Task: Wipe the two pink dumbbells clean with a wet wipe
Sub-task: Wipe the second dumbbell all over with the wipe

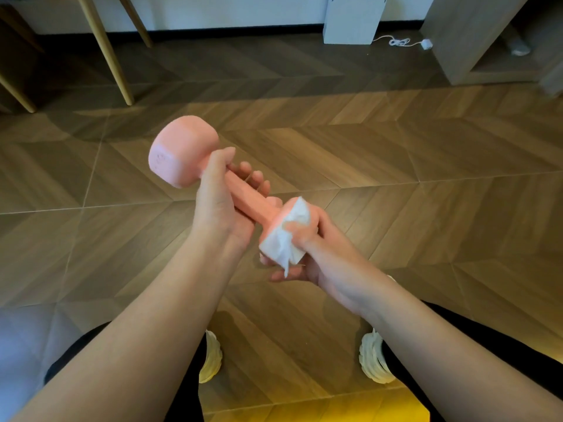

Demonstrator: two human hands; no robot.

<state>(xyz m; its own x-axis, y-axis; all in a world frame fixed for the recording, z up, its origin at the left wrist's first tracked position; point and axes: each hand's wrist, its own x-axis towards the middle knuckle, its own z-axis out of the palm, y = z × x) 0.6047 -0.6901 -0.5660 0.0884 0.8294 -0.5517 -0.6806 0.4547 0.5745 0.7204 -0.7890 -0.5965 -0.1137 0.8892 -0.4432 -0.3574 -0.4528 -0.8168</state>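
Pink dumbbell (248, 197) in mid-frame, off the floor (411, 178), tilted: one head high toward the upper left, the other low toward the centre-right. Gripped at the handle by the left hand (217, 205), just below the upper head; left fingers (257, 179) curled round the far side of the handle, thumb lying up the near side toward that head. Lower head wrapped in a crumpled white wipe (285, 243), spread over its end face and near side, a little pink showing above. Held there by the right hand (320, 251), cupped from below and from the right; thumb pressed down on the wipe, right fingers (285, 275) curled under it, tips poking out at the wipe's lower left. Bare forearms coming in from both bottom corners of the frame. Beneath them dark trousers (502, 333) and two pale shoes (373, 357) flat on the wood-pattern floor, one left of centre, one right of centre, near the bottom. Along the top: slanted wooden legs (105, 50) at the upper left, a white box (353, 21) against the wall at upper centre, a white cable (399, 42) just right of it, a wooden cabinet (463, 38) at the upper right
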